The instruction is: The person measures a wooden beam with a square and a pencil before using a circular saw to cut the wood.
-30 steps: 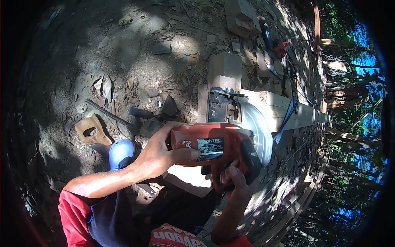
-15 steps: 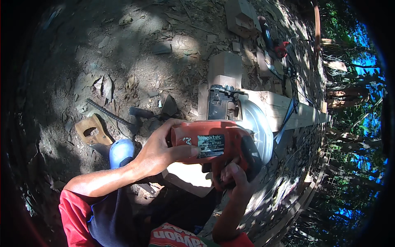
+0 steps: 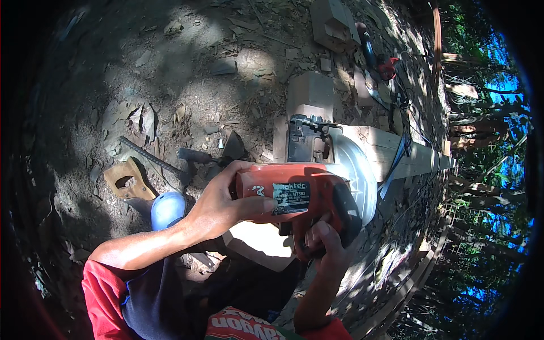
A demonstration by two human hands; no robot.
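An orange-red circular saw [image 3: 320,190] with a silver blade guard [image 3: 358,170] and a dark base plate [image 3: 300,140] rests over a squared timber [image 3: 310,93]. My left hand [image 3: 218,201] is clasped around the motor housing at its left end, thumb on top beside the label. On the near side, my right hand [image 3: 327,241] wraps the rear handle, its fingers curled in by the trigger. The blade itself is hidden under the guard and body. A sunlit timber face [image 3: 260,245] shows below the saw, close to my legs.
Another pale beam [image 3: 385,150] runs off to the right. Left of the saw lie a wooden saw handle [image 3: 112,177], a ribbed metal bar [image 3: 150,154], a dark-handled tool [image 3: 195,155] and a rounded blue object [image 3: 168,211]. Farther off are a notched block [image 3: 331,25] and a blue-and-red tool [image 3: 368,48].
The circular saw has shifted very slightly to the right and away from me, with both hands keeping their hold. Everything around it looks the same.
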